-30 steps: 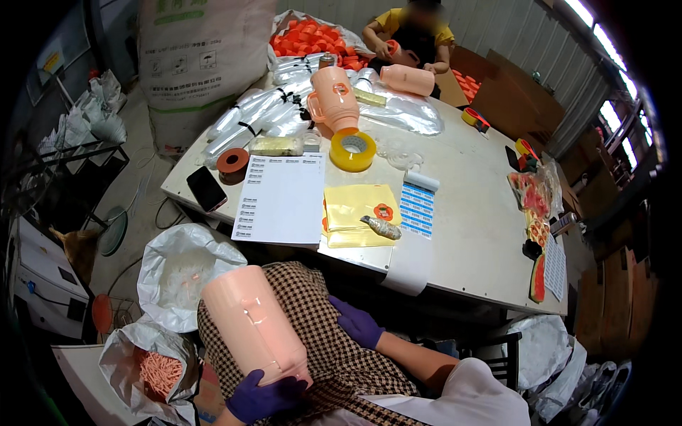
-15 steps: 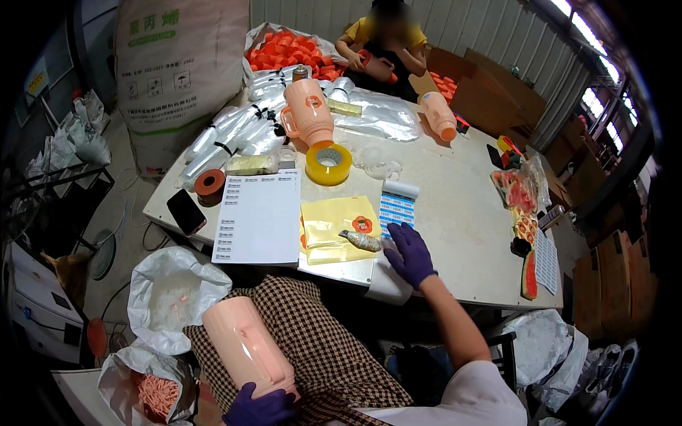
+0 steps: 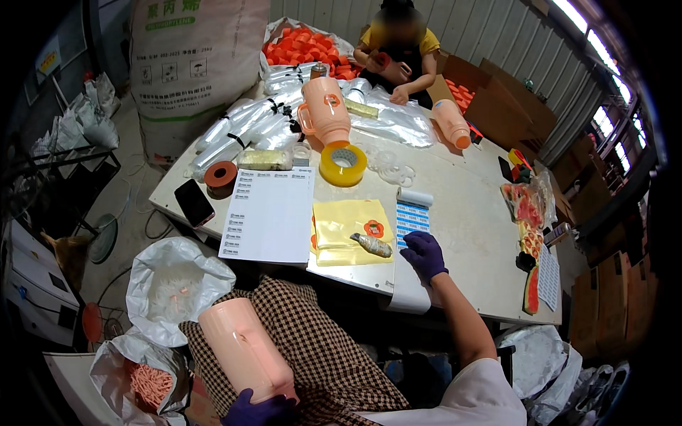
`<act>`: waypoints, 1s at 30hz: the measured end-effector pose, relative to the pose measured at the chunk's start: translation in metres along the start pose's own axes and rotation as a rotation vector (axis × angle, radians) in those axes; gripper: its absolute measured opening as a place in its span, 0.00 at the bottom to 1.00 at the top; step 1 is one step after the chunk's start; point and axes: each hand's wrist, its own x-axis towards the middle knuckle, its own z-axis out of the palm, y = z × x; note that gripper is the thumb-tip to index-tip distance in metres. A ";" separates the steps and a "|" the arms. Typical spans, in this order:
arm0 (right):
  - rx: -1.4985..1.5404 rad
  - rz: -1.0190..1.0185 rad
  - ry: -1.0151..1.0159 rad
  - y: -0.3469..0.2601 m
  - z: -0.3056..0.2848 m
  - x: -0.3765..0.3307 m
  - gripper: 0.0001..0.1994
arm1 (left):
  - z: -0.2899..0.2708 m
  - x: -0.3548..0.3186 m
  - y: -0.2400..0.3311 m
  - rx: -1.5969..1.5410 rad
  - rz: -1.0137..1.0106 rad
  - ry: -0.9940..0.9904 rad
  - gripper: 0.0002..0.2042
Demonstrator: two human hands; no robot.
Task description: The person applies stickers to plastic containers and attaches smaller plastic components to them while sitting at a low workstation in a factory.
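Right hand [image 3: 425, 257] curled at label strip [image 3: 413, 219], left hand [image 3: 258, 410] holding jug [image 3: 244, 346]

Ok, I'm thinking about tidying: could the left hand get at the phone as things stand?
Probably not: the left hand holds the jug on the lap, and that jug lies between it and the phone.

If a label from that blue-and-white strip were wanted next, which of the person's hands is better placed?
Probably the right hand: it is already at the label strip and seems to hold nothing else. The left hand is farther off and occupied with the pink jug.
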 end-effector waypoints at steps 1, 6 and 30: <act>-0.002 0.001 0.001 0.004 0.000 -0.001 0.17 | 0.003 0.002 0.002 -0.254 -0.094 -0.029 0.33; -0.134 0.041 0.065 0.001 0.005 0.005 0.11 | 0.044 -0.001 0.037 -1.535 -0.306 -0.323 0.42; 0.601 -0.111 -0.985 -0.348 0.167 -0.011 0.12 | 0.065 -0.026 0.056 -0.765 -0.196 0.024 0.38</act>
